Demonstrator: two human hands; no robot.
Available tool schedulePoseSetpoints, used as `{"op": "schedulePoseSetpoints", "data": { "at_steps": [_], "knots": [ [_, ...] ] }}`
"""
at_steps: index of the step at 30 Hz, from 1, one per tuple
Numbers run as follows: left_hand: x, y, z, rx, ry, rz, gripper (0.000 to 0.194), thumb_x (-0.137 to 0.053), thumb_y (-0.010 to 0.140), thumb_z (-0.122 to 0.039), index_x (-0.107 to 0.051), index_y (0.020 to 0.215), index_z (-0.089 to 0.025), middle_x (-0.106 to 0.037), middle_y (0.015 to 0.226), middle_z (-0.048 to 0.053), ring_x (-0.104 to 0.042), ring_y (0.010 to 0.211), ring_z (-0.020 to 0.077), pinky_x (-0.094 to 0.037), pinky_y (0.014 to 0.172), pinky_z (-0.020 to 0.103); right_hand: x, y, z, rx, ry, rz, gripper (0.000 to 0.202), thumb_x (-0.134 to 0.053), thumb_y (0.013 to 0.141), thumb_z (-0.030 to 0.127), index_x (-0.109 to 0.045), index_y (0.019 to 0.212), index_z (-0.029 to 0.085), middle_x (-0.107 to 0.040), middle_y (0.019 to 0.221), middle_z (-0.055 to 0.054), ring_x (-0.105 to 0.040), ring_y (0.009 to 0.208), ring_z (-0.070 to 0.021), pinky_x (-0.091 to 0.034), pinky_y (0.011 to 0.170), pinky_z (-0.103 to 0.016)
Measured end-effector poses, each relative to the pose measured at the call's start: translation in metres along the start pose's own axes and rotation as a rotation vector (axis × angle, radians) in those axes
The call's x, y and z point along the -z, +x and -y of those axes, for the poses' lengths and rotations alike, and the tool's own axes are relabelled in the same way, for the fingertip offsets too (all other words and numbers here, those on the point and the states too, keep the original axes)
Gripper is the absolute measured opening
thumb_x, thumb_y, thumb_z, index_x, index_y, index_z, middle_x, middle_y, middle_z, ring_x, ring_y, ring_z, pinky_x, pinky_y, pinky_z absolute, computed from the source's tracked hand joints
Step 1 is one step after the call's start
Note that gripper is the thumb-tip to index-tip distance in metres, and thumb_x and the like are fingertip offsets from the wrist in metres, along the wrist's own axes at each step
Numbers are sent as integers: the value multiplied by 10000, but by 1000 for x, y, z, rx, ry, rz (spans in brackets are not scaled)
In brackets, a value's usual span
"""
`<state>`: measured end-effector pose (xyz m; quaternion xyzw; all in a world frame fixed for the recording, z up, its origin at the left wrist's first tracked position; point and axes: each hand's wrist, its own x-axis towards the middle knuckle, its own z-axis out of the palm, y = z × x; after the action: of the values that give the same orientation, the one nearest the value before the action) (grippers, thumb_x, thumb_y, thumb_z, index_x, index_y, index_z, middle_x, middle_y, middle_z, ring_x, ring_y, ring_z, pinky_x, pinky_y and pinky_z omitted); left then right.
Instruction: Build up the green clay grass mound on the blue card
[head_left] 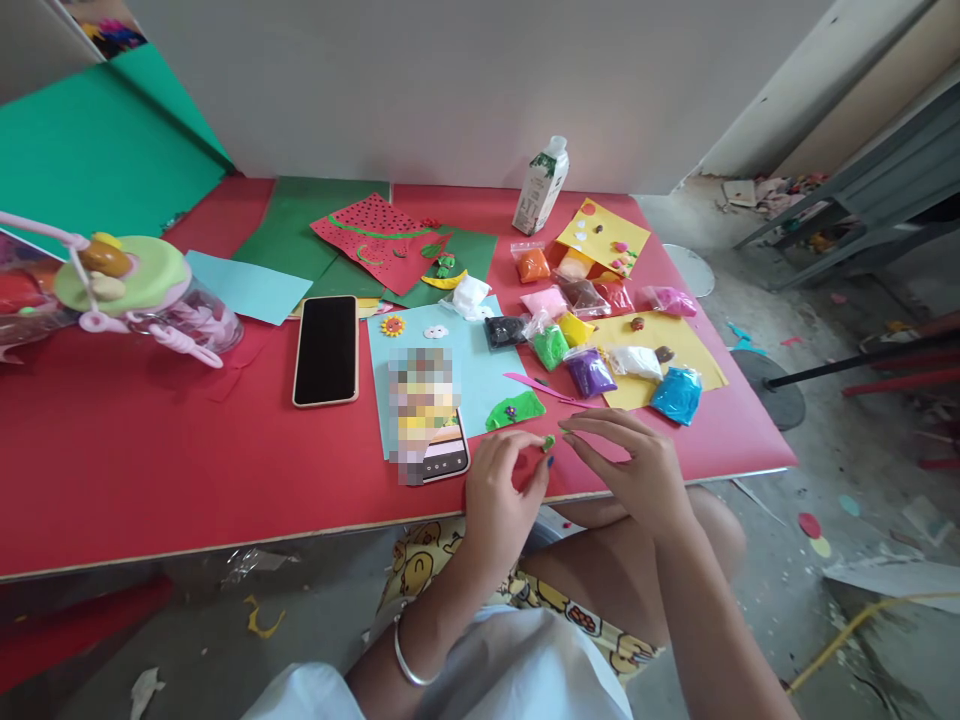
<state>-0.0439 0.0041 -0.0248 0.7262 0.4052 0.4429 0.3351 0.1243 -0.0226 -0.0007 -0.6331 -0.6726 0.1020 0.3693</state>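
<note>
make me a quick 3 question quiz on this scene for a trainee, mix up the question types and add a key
1. Which colour is the small piece that the left hand pinches?
a) purple
b) green
c) white

2. True or false: the silver bangle is worn on the left arm.

3. Fill in the side: in the picture, the dark-screened phone lies to the ____ of the light blue sheet that bears the smiling sun.

Key: 1. b; 2. true; 3. left
</note>
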Motion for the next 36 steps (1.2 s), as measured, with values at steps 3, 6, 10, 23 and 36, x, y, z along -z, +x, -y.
{"op": "schedulePoseSetpoints", "data": {
  "at_steps": [3,6,10,23,36],
  "knots": [
    [4,9,-6,149,-161,-25,126,-611,846,-135,-633,939,-216,-702,918,23,-663,897,172,-539,814,318,-5,-1,18,8,14,-67,157,-634,860,168,-740,927,263,-734,876,-21,-689,826,-186,-571,732,-309],
    [5,12,-6,163,-182,-45,99,-621,855,-166,-648,934,-220,-711,909,27,-673,873,174,-544,796,313,-10,-2,25,45,-20,-108,142,-630,870,172,-734,919,255,-735,857,-26,-684,802,-183,-574,721,-307],
    [7,3,1,-98,116,-78,147,-578,879,-124,-639,987,-203,-719,928,35,-654,895,172,-520,827,317,-18,-9,15,55,-115,-120,132,-606,888,193,-723,924,243,-737,860,-39,-683,792,-194,-577,706,-323],
    [13,-13,9,-134,745,17,199,-601,867,-167,-657,1043,-242,-707,1061,37,-596,998,248,-381,788,397,-36,-23,-10,-72,-220,-51,209,-530,928,295,-692,1037,223,-677,1011,-94,-615,934,-254,-527,837,-435],
    [7,-13,8,-6,749,84,401,-612,812,-159,-604,1208,-226,-642,1183,104,-540,1079,327,-414,811,461,-63,-7,12,-129,-363,-114,224,-554,919,358,-737,975,242,-633,956,-96,-513,932,-273,-417,819,-437]
  ]
}}
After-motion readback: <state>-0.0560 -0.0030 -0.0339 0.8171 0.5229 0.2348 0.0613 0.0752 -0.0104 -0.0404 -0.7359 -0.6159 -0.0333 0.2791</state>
